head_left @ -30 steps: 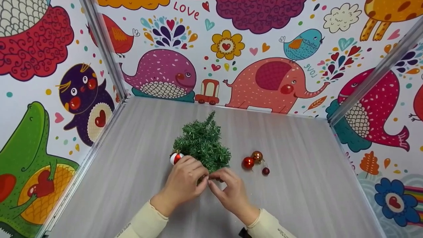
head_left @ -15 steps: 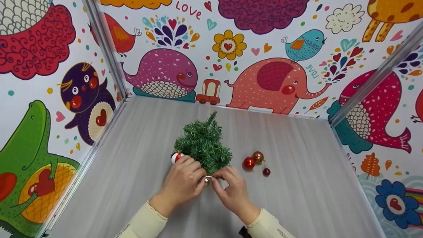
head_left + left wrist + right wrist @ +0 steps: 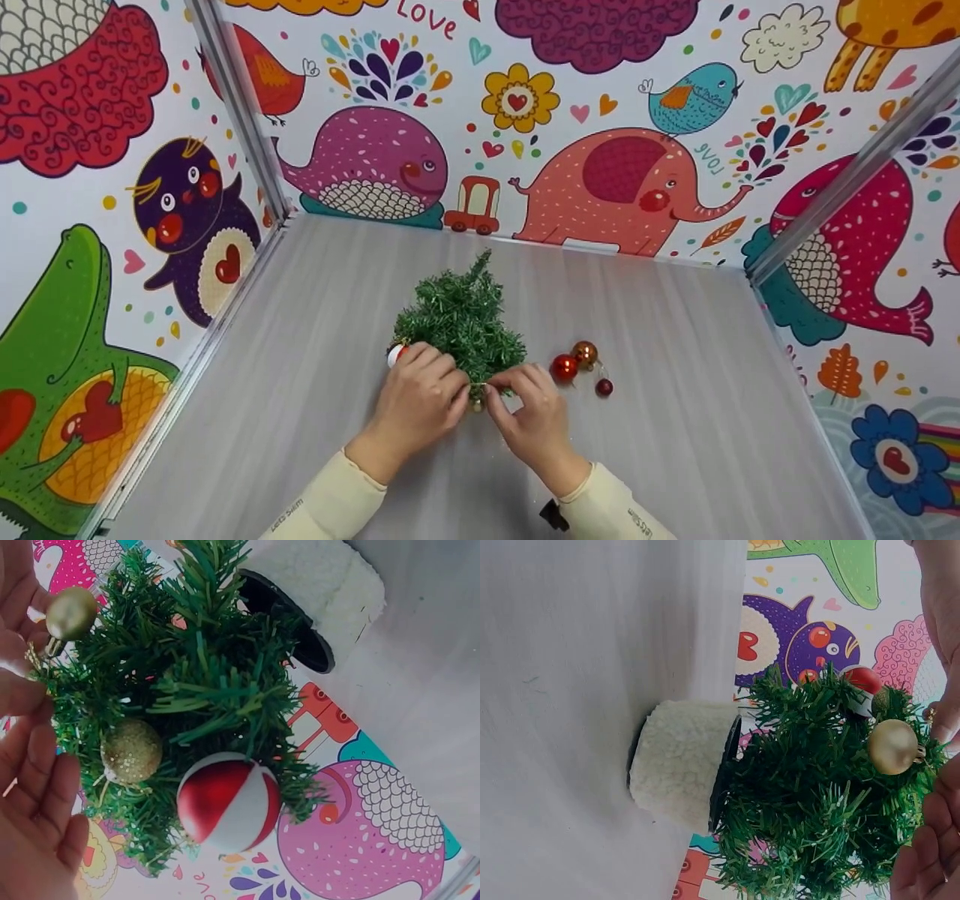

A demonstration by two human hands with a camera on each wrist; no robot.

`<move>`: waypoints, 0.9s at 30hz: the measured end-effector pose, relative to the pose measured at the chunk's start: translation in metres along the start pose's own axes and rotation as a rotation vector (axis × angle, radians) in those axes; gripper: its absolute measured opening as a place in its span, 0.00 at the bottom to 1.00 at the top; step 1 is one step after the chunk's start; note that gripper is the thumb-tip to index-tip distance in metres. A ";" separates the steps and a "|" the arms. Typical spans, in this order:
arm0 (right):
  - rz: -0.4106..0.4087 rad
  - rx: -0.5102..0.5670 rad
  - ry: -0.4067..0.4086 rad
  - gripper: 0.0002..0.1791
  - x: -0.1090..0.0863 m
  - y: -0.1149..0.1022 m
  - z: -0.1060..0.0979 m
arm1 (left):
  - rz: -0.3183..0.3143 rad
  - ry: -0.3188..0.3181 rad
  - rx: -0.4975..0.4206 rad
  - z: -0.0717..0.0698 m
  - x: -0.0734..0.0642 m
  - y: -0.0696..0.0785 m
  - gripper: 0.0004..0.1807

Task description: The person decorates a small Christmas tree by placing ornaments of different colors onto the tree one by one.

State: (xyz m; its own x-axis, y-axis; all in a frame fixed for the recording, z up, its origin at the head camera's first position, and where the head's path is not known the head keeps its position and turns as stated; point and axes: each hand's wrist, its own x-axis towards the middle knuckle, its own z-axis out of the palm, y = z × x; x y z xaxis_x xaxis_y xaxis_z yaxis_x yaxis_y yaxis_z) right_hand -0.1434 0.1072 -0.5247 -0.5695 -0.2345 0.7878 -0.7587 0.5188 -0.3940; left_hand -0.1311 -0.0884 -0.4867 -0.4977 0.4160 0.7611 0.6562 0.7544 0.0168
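Observation:
A small green artificial Christmas tree (image 3: 461, 322) stands in a white fleecy pot (image 3: 681, 765). At its near side, my left hand (image 3: 420, 401) and my right hand (image 3: 534, 409) pinch the two sides of a thin gold string (image 3: 478, 385) between thumb and fingertips. Below the string hangs a gold bauble (image 3: 893, 747) with a metal cap, against the branches. Left of it on the tree are a gold glitter bauble (image 3: 132, 751) and a red-and-white bauble (image 3: 229, 802); the left hand partly covers the latter in the head view.
Right of the tree on the grey table (image 3: 675, 435) lie a shiny red bauble (image 3: 564, 368), a copper-coloured bauble (image 3: 584, 353) and a small dark red bauble (image 3: 604, 388). Cartoon-printed walls (image 3: 592, 105) enclose the back and sides. A black object (image 3: 553, 516) shows by the right sleeve.
The gold bauble, hidden at first, has come into sight between the hands. Both hands have drawn slightly apart, the right one moving up and right, with the string stretched between them.

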 end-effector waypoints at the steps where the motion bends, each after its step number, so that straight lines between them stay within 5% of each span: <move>1: 0.002 -0.003 -0.001 0.04 0.000 0.001 0.001 | -0.001 0.001 0.008 0.000 0.000 0.000 0.05; 20: 0.047 -0.053 -0.014 0.02 -0.002 0.006 0.006 | -0.008 -0.001 0.071 0.002 -0.003 -0.003 0.06; 27: 0.032 -0.082 -0.059 0.04 -0.006 0.008 0.008 | 0.022 -0.048 0.095 0.003 -0.005 -0.004 0.05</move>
State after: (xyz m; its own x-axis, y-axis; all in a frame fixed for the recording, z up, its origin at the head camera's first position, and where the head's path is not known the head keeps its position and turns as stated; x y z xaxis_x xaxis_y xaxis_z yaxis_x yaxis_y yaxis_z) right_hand -0.1490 0.1064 -0.5359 -0.6122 -0.2635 0.7455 -0.7130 0.5916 -0.3763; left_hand -0.1334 -0.0916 -0.4926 -0.5120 0.4547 0.7288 0.6118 0.7886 -0.0622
